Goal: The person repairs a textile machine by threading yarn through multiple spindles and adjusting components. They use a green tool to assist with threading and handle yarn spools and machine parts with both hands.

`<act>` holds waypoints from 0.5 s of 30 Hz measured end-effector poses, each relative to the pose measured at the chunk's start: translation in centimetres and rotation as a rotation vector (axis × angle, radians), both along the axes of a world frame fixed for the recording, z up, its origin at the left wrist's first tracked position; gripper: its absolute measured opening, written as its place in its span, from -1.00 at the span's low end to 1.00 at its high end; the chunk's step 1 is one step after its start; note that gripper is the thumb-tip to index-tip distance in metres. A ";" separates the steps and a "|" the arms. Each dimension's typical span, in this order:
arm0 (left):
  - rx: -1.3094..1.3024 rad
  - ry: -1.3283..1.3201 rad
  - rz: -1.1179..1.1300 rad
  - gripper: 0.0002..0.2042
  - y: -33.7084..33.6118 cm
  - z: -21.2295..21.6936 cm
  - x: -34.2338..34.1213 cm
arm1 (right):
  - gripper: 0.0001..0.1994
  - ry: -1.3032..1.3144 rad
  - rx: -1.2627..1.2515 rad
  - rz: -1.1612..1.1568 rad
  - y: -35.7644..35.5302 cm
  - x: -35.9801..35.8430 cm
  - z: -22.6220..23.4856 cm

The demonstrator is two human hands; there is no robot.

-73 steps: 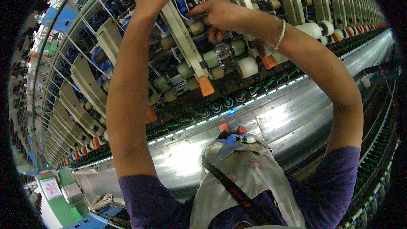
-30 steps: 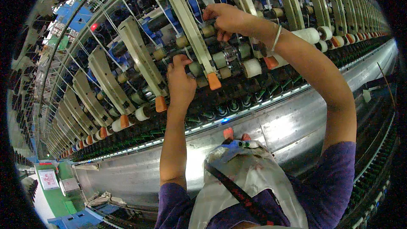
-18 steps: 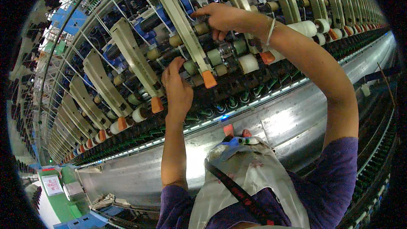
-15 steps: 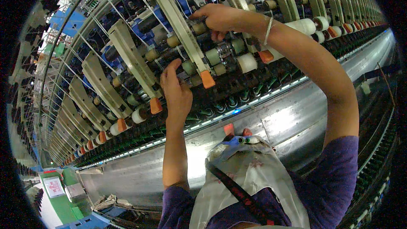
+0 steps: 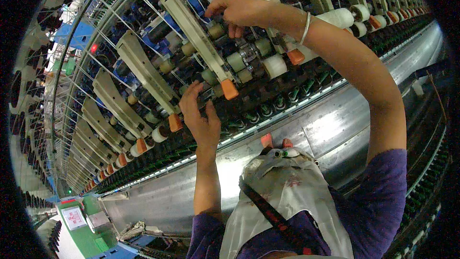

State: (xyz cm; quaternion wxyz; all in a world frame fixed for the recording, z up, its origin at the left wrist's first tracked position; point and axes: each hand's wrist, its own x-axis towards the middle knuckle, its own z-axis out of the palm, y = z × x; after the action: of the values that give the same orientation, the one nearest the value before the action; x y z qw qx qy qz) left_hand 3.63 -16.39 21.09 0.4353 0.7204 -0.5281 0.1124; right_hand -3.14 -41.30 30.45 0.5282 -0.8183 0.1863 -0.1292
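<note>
I face a long spinning frame. My right hand (image 5: 239,8) is raised high, its fingers pinched on the small rollers behind a beige weighting arm (image 5: 196,33) with an orange tip (image 5: 229,88). A thin bangle circles that wrist. My left hand (image 5: 200,115) is lower, fingers spread and touching the dark rollers just under that arm, between it and the neighbouring beige arm (image 5: 146,79). I cannot tell whether a thread runs between the right fingers. White and grey cots (image 5: 274,65) sit below my right hand.
Rows of beige arms with orange tips run off to both sides. A shiny metal panel (image 5: 306,129) runs along the machine's lower front. I wear a pale apron (image 5: 282,196) with a dark strap over a purple top. A green floor (image 5: 86,235) shows at lower left.
My left hand has come down from high on the frame to the rollers under the orange-tipped arm. My right hand stays at the same rollers; the view has shifted slightly.
</note>
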 end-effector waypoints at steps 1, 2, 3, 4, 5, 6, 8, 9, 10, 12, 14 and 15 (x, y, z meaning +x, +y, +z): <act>0.001 0.004 0.003 -0.60 0.0 0.0 -0.1 | -0.39 0.010 -0.027 -0.005 -0.1 0.0 -0.1; -0.012 0.013 0.006 -0.60 0.0 0.0 -0.1 | -0.39 0.019 -0.055 -0.010 -0.1 0.0 -0.1; -0.005 0.018 0.004 -0.60 0.0 0.0 -0.2 | -0.40 0.025 -0.065 -0.005 -0.1 0.0 -0.2; -0.010 0.030 0.003 -0.60 0.0 0.0 -0.2 | -0.40 0.004 -0.076 -0.005 -0.1 0.0 -0.2; -0.017 0.042 0.002 -0.60 0.0 0.0 -0.2 | -0.40 -0.021 -0.071 0.007 0.0 0.0 -0.2; -0.023 0.044 -0.004 -0.60 0.1 -0.1 -0.1 | -0.41 -0.027 -0.054 0.005 0.1 0.0 -0.2; -0.037 0.048 -0.017 -0.61 0.2 -0.2 -0.1 | -0.41 0.042 -0.128 0.039 0.3 -0.1 0.0; -0.036 0.042 -0.018 -0.61 0.2 -0.2 -0.1 | -0.40 0.085 -0.158 0.049 0.4 -0.2 0.1; -0.036 0.037 -0.020 -0.61 0.3 -0.3 -0.1 | -0.41 0.084 -0.169 0.031 0.4 -0.3 0.2; -0.038 0.023 -0.019 -0.62 0.3 -0.2 -0.2 | -0.42 0.084 -0.182 0.008 0.4 -0.4 0.5; -0.083 -0.008 -0.036 -0.63 0.1 0.2 -0.3 | -0.46 -0.001 -0.193 -0.057 0.3 -0.5 0.7; -0.092 0.059 -0.019 -0.64 -0.2 0.7 -0.3 | -0.48 -0.053 -0.184 -0.086 0.2 -0.4 0.7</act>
State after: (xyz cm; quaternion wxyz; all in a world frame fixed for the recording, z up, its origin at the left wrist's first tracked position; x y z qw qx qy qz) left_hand 3.29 -16.55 21.79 0.4843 0.6976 -0.5162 0.1112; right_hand -3.59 -41.05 31.15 0.4497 -0.8507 0.1947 -0.1900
